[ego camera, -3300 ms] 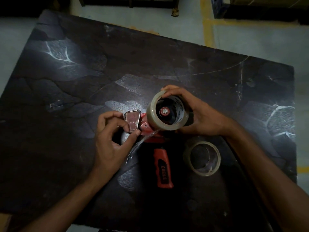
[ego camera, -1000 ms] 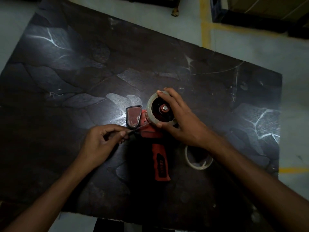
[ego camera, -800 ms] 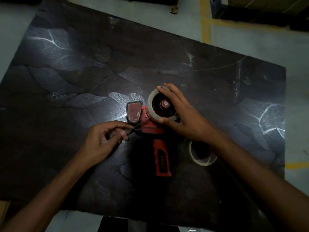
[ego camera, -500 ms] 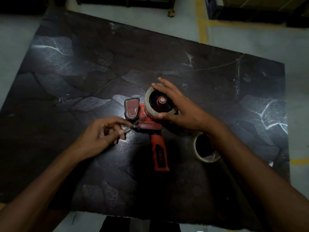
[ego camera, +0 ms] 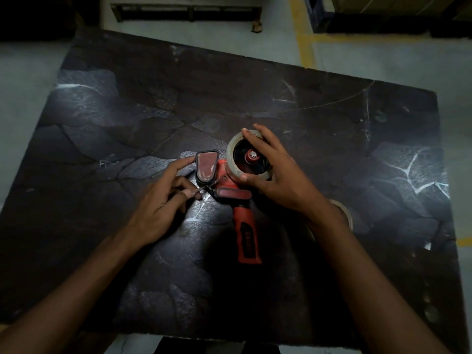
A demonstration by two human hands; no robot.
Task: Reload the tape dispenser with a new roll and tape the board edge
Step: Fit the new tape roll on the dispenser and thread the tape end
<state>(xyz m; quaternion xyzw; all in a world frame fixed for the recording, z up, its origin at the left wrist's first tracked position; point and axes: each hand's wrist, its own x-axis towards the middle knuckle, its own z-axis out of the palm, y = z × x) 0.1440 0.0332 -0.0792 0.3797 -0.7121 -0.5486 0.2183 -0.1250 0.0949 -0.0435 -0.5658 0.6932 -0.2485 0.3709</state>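
A red tape dispenser lies flat on the dark board, handle toward me. A roll of clear tape sits on its red hub. My right hand rests over the roll, fingers and thumb holding its rim. My left hand pinches the loose tape end just left of the dispenser's front, below the red flap, with the index finger stretched toward the flap. A second, nearly spent roll lies behind my right wrist, mostly hidden.
The board has pale crack-like marks and its near edge runs along the bottom of the view. Grey floor with a yellow line lies beyond the far edge. Dark pallets stand at the top.
My left hand has moved in closer to the dispenser's front with the tape end and its index finger now reaches toward the flap. My right hand stays on the roll.
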